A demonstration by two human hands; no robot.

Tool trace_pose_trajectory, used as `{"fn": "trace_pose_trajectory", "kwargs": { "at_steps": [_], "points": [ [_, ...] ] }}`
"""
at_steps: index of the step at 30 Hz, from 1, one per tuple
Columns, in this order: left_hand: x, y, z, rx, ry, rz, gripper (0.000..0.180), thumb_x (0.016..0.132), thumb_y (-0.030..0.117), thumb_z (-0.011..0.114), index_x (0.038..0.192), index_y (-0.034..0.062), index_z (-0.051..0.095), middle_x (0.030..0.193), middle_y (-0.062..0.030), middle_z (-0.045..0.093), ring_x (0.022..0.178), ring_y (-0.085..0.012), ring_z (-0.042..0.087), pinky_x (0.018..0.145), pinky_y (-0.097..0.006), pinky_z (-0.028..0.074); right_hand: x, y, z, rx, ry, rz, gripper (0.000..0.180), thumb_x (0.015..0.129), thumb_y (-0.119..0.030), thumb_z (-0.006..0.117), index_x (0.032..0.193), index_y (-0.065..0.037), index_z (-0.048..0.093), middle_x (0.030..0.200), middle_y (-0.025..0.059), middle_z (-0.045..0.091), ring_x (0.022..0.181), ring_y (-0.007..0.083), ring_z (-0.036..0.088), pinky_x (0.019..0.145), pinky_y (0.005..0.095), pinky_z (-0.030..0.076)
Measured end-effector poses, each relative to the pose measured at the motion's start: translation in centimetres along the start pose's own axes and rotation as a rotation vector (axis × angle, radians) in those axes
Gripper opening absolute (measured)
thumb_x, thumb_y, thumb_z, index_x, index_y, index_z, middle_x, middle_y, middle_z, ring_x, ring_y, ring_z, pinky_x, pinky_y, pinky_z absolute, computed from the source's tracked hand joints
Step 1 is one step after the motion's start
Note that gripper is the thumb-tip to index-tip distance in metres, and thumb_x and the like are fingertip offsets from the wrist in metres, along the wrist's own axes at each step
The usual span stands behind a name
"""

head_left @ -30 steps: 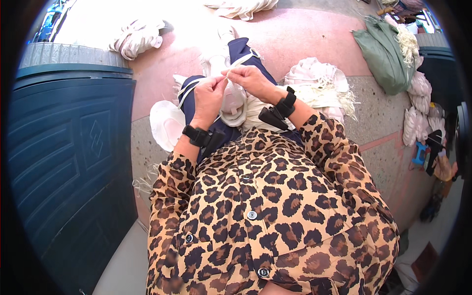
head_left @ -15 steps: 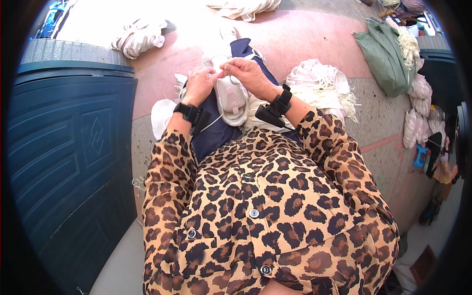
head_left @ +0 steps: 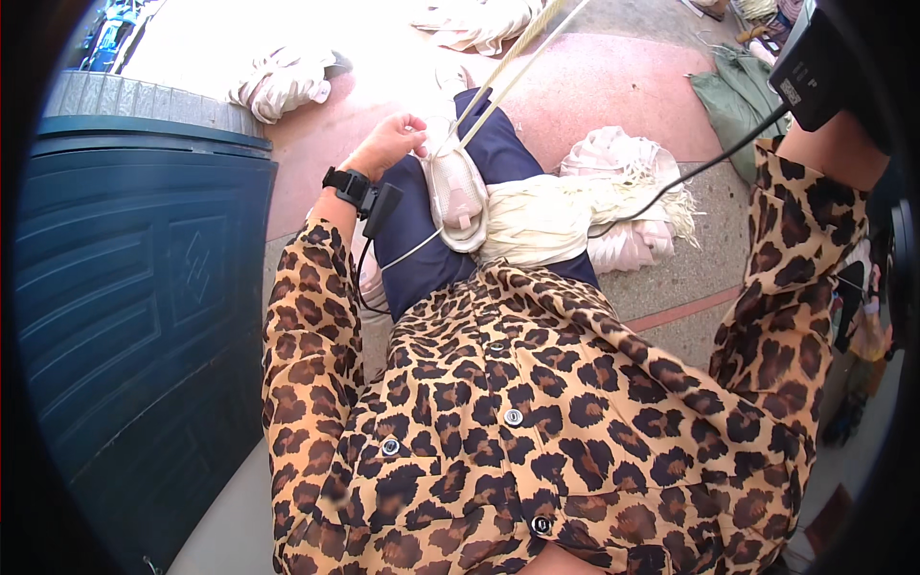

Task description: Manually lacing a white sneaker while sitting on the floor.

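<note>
A white and pale pink sneaker (head_left: 453,196) lies on my lap with its toe toward me. Closed at the sneaker's far left edge, my left hand (head_left: 388,144) grips it with bent fingers. Cream shoelaces (head_left: 513,57) stretch tight from the sneaker's eyelets up past the top edge of the view. One lace end hangs down beside the toe onto my dark blue trousers (head_left: 407,230). My right arm is raised wide to the upper right; the hand itself is hidden beyond a black wrist device (head_left: 815,72). A bundle of loose cream laces (head_left: 537,220) rests on my right thigh.
Several pink-white bundles lie around, one (head_left: 623,158) right of my lap, another (head_left: 283,84) at far left. A dark blue panelled door (head_left: 144,287) stands close on my left. A green sack (head_left: 733,105) is at the upper right. A black cable (head_left: 690,177) hangs from my right wrist.
My right hand has left the sneaker and swung up to the right, out of view. The laces are now drawn up taut. My left hand stays at the sneaker.
</note>
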State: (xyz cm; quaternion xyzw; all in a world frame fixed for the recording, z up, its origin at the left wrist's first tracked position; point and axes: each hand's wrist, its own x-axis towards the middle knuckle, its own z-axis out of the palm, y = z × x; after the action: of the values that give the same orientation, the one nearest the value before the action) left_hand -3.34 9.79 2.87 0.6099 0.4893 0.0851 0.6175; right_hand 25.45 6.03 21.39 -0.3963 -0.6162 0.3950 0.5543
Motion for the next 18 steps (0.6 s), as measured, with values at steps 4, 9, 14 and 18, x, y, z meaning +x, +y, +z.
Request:
{"fn": "trace_pose_trajectory", "kwargs": {
  "at_steps": [4,9,14,18],
  "points": [
    [0.4,0.7,0.6,0.336,0.171,0.212,0.026,0.079,0.007,0.053,0.103,-0.0035,0.052,0.081,-0.0096,0.059,0.075,-0.0125,0.056,0.068,-0.024,0.045,1.4,-1.9,-3.6,-0.032,0.064,0.014,0.017,0.086,-0.010,0.043,0.090,0.000,0.056,0.071,0.0056,0.057,0.060,0.0120,0.053,0.058,0.0246,0.045],
    [1.2,3.1,3.3,0.551,0.048,0.186,0.035,0.072,0.006,0.055,0.107,-0.0002,0.054,0.086,-0.0159,0.061,0.082,-0.0250,0.060,0.076,-0.033,0.046,2.9,-4.1,-8.0,-0.080,0.146,0.028,0.017,0.085,-0.010,0.043,0.088,0.001,0.056,0.070,0.0061,0.057,0.060,0.0130,0.052,0.058,0.0254,0.045],
    [3.8,2.3,3.8,0.782,0.000,0.259,0.037,0.070,0.011,0.060,0.105,0.0013,0.055,0.090,-0.0172,0.060,0.088,-0.0299,0.058,0.081,-0.035,0.044,4.0,-6.1,-11.9,-0.130,0.225,0.049,0.016,0.084,-0.009,0.042,0.085,0.001,0.055,0.069,0.0066,0.056,0.059,0.0139,0.052,0.057,0.0261,0.045],
    [5.6,1.8,3.8,0.507,-0.036,0.268,0.043,0.065,0.010,0.063,0.105,-0.0033,0.053,0.081,-0.0150,0.061,0.077,-0.0245,0.060,0.069,-0.032,0.047,5.2,-7.5,-14.1,-0.162,0.279,0.051,0.016,0.084,-0.009,0.042,0.083,0.001,0.054,0.068,0.0071,0.055,0.058,0.0146,0.051,0.056,0.0267,0.045]
  ]
}}
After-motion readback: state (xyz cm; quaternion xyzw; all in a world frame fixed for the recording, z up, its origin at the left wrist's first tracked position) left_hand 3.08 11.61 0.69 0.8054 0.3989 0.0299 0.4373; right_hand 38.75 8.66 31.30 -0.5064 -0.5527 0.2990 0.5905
